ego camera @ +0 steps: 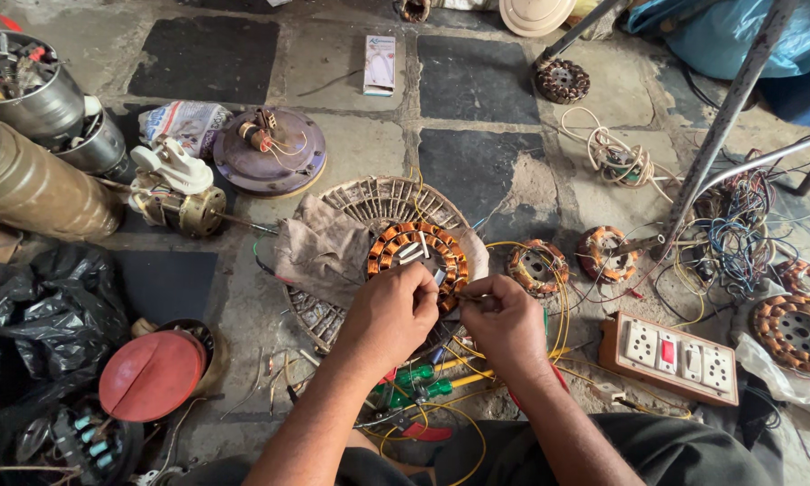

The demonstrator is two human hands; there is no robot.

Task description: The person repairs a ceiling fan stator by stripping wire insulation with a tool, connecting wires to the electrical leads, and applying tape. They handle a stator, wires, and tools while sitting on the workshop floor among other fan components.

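A round fan stator with orange copper windings (403, 245) lies on a circular metal grille (382, 202) on the stone floor, partly on a grey rag (322, 247). My left hand (389, 310) and my right hand (504, 315) meet at the stator's near edge, fingers pinched together on thin wire ends there. What sits between the fingertips is too small to make out. Yellow wires (513, 270) loop from the stator toward my lap. Green-handled tools (414, 382) lie on the floor just under my wrists.
Two smaller wound stators (535, 265) (606, 252) lie to the right, beside a switch-and-socket board (670, 355) and a wire tangle (738, 234). A fan motor (175, 193), a purple motor housing (270, 153), metal cans (27, 85) and a red lid (151, 373) crowd the left.
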